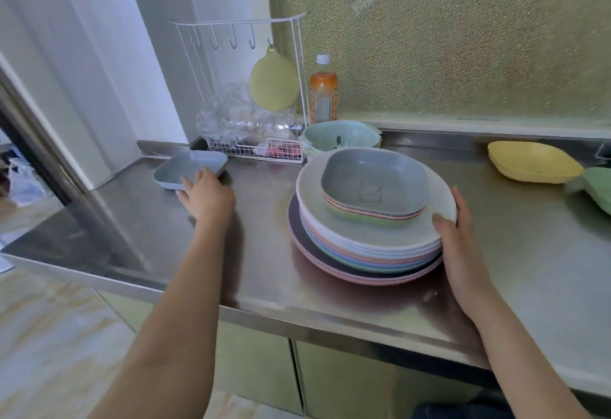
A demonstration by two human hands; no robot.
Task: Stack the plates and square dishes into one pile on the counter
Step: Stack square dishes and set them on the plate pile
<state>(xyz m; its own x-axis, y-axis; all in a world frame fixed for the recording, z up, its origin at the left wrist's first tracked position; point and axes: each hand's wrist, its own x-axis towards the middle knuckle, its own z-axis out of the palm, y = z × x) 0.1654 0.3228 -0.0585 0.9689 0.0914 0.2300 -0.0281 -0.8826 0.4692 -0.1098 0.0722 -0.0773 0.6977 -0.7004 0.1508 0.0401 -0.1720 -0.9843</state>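
Near the counter's [139, 240] back-left corner lies one blue dish [190, 169], the left hand [206, 195] gripping its near edge. The pile [367, 236] stands rightward, mid-counter, so the dish must travel right. Three square dishes top about seven plates. The right hand [454, 236] braces the pile's right rim, fingers open.

By my left hand [206, 194] sat a blue-grey dish [190, 169]; by my right [458, 236], pastel plates [370, 246] under a grey dish [373, 180] with a cartoon outline.
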